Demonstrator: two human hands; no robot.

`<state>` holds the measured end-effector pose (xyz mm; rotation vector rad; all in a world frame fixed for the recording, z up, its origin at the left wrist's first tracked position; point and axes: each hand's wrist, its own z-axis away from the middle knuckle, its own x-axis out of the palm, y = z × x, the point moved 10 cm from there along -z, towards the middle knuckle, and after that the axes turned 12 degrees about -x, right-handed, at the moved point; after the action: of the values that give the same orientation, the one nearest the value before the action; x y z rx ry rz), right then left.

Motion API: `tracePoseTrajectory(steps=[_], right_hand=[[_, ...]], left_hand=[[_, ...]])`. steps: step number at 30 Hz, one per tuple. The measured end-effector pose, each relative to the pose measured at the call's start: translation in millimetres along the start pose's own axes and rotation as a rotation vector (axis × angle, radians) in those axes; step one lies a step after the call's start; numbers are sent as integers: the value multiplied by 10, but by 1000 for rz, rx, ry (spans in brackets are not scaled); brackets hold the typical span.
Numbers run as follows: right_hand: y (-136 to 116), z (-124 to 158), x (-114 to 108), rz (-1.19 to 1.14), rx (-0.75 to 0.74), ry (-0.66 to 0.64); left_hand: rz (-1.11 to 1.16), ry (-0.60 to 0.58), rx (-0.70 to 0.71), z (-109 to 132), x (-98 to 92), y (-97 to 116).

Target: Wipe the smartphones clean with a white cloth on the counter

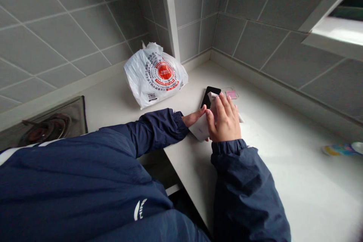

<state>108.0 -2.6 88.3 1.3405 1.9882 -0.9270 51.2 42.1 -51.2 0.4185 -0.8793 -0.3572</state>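
A white box-like object (200, 127) with a smooth face is between my hands above the countertop. My left hand (195, 116) grips its left side, thumb on the near face, with the other fingers mostly hidden behind or under it. My right hand (226, 119) lies over its top and right side, the fingers pointing forward and the thumb near my left thumb. A whitish flap shows at the right fingertips. Just beyond, a black phone (210, 94) lies flat, partly covered by the object. To its right is a small pink item (231, 94) with a clear edge.
A white plastic bag (157, 75) with red and black print stands at the back left. A stove burner (45, 128) is at the far left. On the right lies a colourful bottle or packet (342, 149). Tiled walls meet behind the white countertop (283, 174).
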Motion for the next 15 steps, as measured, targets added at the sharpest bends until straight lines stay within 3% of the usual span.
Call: tracePoseTrajectory(steps=[3, 6, 11, 15], right_hand=[[54, -1, -92, 32, 21, 76], [140, 14, -147, 72, 81, 106], [245, 68, -159, 90, 205, 115], [192, 85, -103, 71, 189, 122]], left_hand=[[-222, -88, -125, -30, 98, -126], [-316, -150, -109, -6, 185, -113], [-330, -127, -70, -3, 198, -53], [-253, -100, 1, -18, 148, 18]])
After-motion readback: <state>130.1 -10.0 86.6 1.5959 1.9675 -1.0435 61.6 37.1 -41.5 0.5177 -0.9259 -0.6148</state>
